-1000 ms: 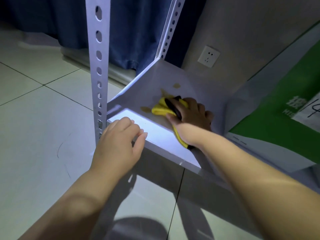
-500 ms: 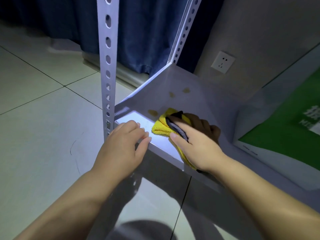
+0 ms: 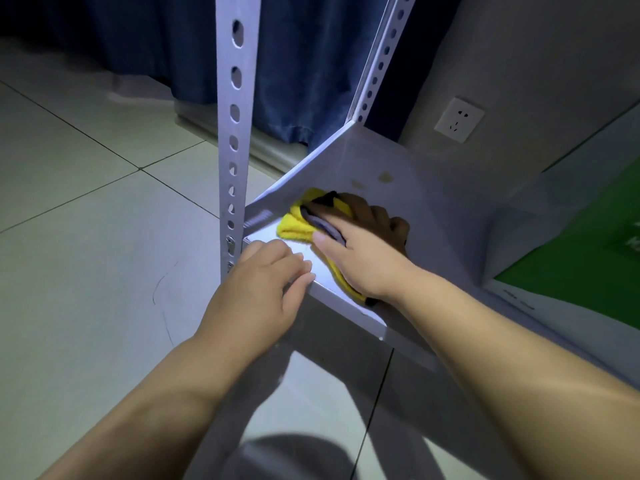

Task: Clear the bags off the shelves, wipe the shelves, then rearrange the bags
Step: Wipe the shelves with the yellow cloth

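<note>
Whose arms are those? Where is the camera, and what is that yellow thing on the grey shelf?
Those are a person's two bare arms; there is no machine here. The one picture comes from a camera worn on the person's head. It looks forward and down, so you see roughly what they see.

The right hand presses a yellow cloth onto a pale metal shelf to wipe it. Just behind the cloth are small brownish stains that are not yet wiped.

The left hand holds nothing. It rests on the shelf's front edge, next to the upright post with holes in it.

At the right is a green and white package; I cannot tell what is inside. Further back are a blue curtain and a wall socket. Below is a tiled floor.
</note>
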The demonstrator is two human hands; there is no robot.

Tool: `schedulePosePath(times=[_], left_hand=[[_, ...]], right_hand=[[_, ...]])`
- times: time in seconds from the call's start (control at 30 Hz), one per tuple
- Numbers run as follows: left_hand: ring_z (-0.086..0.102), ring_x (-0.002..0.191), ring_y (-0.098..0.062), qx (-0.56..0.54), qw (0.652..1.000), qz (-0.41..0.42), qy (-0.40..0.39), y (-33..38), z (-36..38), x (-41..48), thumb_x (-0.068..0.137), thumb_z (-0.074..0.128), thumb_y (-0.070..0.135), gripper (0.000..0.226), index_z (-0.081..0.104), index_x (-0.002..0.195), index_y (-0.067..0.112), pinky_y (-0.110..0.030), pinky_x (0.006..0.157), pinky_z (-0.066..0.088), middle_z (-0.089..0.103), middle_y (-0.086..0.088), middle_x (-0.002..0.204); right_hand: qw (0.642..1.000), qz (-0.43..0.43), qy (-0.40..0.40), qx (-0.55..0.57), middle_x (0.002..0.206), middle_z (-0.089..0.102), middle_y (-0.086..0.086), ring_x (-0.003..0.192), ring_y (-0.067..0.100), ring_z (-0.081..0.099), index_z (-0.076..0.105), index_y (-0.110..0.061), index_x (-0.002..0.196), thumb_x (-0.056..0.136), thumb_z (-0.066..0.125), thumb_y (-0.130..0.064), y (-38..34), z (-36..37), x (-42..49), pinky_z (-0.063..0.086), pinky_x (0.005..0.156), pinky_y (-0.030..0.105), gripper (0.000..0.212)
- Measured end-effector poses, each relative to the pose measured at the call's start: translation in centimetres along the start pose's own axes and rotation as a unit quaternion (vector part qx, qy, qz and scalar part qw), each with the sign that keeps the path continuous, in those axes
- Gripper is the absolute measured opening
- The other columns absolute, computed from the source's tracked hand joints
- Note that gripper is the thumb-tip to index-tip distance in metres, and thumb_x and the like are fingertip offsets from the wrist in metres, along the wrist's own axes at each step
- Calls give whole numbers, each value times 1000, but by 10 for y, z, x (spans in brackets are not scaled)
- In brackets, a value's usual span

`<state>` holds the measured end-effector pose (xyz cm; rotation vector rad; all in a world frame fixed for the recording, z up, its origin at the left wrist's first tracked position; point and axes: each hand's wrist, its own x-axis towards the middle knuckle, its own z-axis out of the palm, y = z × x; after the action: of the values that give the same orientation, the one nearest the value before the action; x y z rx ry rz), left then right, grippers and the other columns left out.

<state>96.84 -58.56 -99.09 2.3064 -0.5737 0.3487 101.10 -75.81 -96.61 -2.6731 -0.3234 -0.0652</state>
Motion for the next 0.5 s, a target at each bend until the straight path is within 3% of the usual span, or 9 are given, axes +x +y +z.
schedulePosePath(times=[0.07,0.13,0.2,0.3,0.4,0.43,0.5], left_hand=[[52,85,-24,6,1000,5,0,-1,0,0,86,55,24,18,70,91,15,-30,70,46,62,-1,87],[55,84,-25,12,1000,10,3,-1,-1,-1,85,55,22,18,70,90,14,-24,71,41,61,-2,85],[59,84,-28,12,1000,16,9,-1,-1,-1,83,56,19,17,71,89,11,-24,72,39,61,-4,82],[62,85,-30,9,1000,19,9,-1,-1,-1,83,58,17,16,71,89,10,-26,74,39,61,-5,82],[61,87,-30,-3,1000,6,1,0,-2,-2,84,64,14,10,72,88,10,-22,75,38,62,-5,84],[61,88,-29,-7,1000,1,-1,0,-2,-1,84,66,13,8,72,88,11,-21,75,37,63,-4,85],[60,90,-26,-5,1000,-7,-5,-1,-3,1,84,65,15,8,72,85,12,-19,76,36,64,-3,87]], right_hand=[[986,-32,-80,143,125,37,-39,118,-21,33,34,-47,136,97,41,-36,1,-6,-17,22,104,9,42],[998,-26,-55,28,137,34,-28,128,-4,30,31,-61,128,92,37,-50,13,-13,-22,18,108,22,38],[992,30,16,-123,142,29,-15,126,15,25,27,-65,126,88,32,-57,25,-20,-20,12,99,32,39],[980,129,38,-144,142,29,-8,124,21,27,29,-60,129,92,34,-53,23,-19,-8,11,95,36,38],[973,127,53,-185,141,28,-10,122,22,28,31,-60,127,91,35,-53,14,-11,-12,14,97,39,37],[984,87,43,-150,140,30,-16,123,17,29,31,-59,127,91,35,-53,13,-11,-19,16,100,37,37],[998,39,-28,26,129,36,-37,126,-4,33,36,-54,129,94,40,-46,10,-15,-37,23,105,26,37]])
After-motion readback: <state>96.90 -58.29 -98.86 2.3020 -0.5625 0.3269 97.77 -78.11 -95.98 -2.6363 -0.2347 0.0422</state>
